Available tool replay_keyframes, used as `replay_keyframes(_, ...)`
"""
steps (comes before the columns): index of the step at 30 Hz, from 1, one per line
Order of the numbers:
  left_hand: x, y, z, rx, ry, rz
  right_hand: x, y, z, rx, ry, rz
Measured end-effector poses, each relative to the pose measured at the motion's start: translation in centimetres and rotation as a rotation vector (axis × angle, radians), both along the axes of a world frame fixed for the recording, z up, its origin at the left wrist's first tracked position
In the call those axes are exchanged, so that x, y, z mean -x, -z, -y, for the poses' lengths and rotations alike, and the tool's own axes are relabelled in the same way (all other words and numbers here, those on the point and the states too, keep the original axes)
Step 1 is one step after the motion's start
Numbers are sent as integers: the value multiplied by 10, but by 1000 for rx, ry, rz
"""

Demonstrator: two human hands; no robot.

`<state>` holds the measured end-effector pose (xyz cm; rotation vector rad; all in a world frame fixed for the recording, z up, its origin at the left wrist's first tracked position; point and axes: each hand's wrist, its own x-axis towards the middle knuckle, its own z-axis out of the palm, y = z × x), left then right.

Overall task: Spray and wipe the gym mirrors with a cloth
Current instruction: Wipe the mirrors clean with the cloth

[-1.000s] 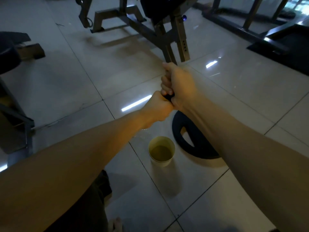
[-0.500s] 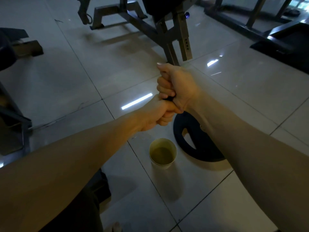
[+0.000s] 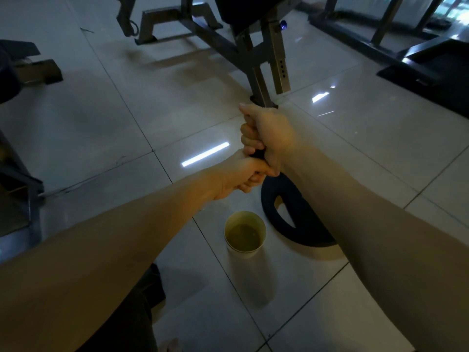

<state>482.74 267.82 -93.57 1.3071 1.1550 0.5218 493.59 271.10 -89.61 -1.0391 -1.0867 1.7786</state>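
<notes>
Both my arms stretch out over the tiled floor. My right hand (image 3: 269,133) is curled round the upper end of a small dark bundle (image 3: 258,155), which looks like the cloth. My left hand (image 3: 238,179) grips its lower end directly beneath, fist against fist. Only a sliver of the dark bundle shows between them. Below the hands a paper cup (image 3: 243,250) stands on the floor with murky liquid in it. No mirror or spray bottle is in view.
A black weight plate (image 3: 267,199) lies flat on the floor right of the cup. A metal bench frame (image 3: 256,72) stands just beyond my hands. Dark equipment sits at the left edge (image 3: 15,174) and a black frame at the far right (image 3: 418,62).
My left fist has turned so its curled fingers now show underneath, while my right hand keeps its grip above. The hands stay in the same place over the cup.
</notes>
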Motion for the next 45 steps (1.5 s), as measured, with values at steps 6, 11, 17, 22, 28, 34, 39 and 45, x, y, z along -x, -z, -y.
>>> replay_keyframes(6,-8,7,17,-510,-336,-535,3,16,2,55,480,78)
replay_keyframes(11,-20,8,27,-613,-349,-438,15,7,8,-40,735,61)
replay_keyframes(17,-31,1,23,-535,-321,-350,11,-5,12,-76,583,49)
replay_keyframes(22,-22,-3,18,-412,-323,-155,6,-12,17,-88,337,-32)
replay_keyframes(28,-12,-10,17,-165,-181,-8,-1,-12,18,-116,54,-80)
replay_keyframes(34,-4,-5,16,-46,-72,142,-3,-10,13,-131,-115,-87)
replay_keyframes(39,-1,2,12,10,-23,171,-5,-1,8,-101,-145,-103)
replay_keyframes(45,-1,10,9,74,-12,217,-8,7,1,-53,-164,-126)
